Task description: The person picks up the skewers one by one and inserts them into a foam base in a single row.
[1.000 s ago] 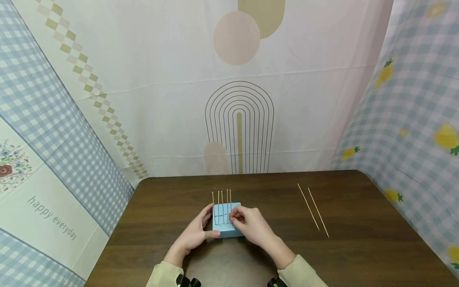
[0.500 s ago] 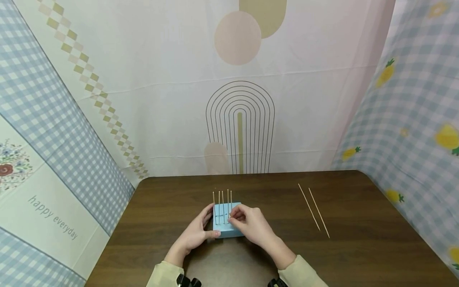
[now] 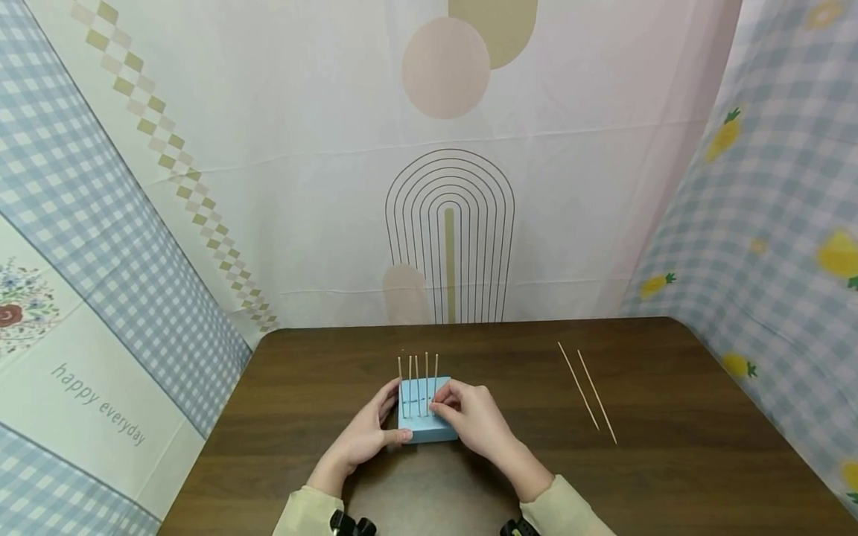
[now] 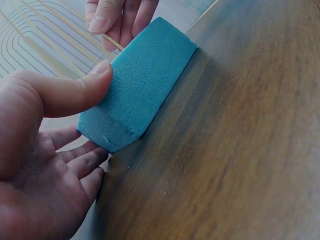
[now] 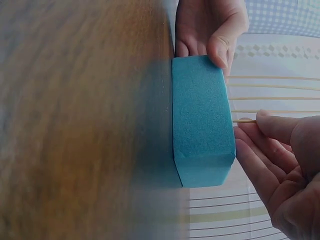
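Observation:
A blue foam block [image 3: 429, 432] lies on the table, and several thin wooden skewers [image 5: 275, 98] stand up from its top. My left hand [image 3: 365, 432] grips the block's left end. Its thumb presses near the upper front edge, and the other fingers reach around the side, as the left wrist view shows. My right hand [image 3: 474, 420] pinches the rightmost skewer [image 5: 245, 121] low down, close to the block's top. In the right wrist view that skewer's lower end meets the block. How deep it sits inside is hidden.
Two more skewers [image 3: 595, 394] lie side by side on the dark wooden table [image 3: 670, 461], to the right of the block. A patterned cloth [image 3: 322, 223] hangs behind the table, with checked cloths at both sides.
The top of the pinched skewer has shifted slightly right, away from the other standing skewers. My left hand keeps its hold on the block.

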Tool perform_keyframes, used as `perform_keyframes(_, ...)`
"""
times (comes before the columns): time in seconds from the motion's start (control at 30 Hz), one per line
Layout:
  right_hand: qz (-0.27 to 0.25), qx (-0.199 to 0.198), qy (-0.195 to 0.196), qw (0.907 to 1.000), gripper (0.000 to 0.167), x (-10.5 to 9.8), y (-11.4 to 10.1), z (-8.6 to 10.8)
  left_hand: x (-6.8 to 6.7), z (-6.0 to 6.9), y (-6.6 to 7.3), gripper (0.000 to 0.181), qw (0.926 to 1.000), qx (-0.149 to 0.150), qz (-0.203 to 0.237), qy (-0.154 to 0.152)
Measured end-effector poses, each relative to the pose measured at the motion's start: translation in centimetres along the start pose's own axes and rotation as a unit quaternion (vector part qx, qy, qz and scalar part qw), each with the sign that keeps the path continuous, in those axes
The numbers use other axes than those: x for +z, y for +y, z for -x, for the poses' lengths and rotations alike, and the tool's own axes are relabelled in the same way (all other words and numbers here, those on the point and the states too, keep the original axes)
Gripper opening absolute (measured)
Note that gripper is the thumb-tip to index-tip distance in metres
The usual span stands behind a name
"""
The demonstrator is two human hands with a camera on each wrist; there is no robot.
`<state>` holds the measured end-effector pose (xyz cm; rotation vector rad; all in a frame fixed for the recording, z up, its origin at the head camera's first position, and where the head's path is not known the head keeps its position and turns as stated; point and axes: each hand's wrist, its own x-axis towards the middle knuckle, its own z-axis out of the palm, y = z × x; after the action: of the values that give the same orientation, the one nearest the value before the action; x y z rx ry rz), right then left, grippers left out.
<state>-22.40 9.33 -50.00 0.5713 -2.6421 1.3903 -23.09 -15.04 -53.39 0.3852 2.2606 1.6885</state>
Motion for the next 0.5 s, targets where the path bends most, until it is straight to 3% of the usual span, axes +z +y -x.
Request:
perform_keyframes(0.3,0.041,-0.031,0.002,0.9987,0.007,0.30,-0.07,0.02,-0.06,0.04,0.16,0.102,0.9999,0.002,0.012,-0.002)
perform_keyframes(0.5,0.042,-0.031,0.000,0.9986,0.007,0.34,0.00,0.02,-0.10,0.00,0.08,0.102,0.9999,0.002,0.014,-0.003)
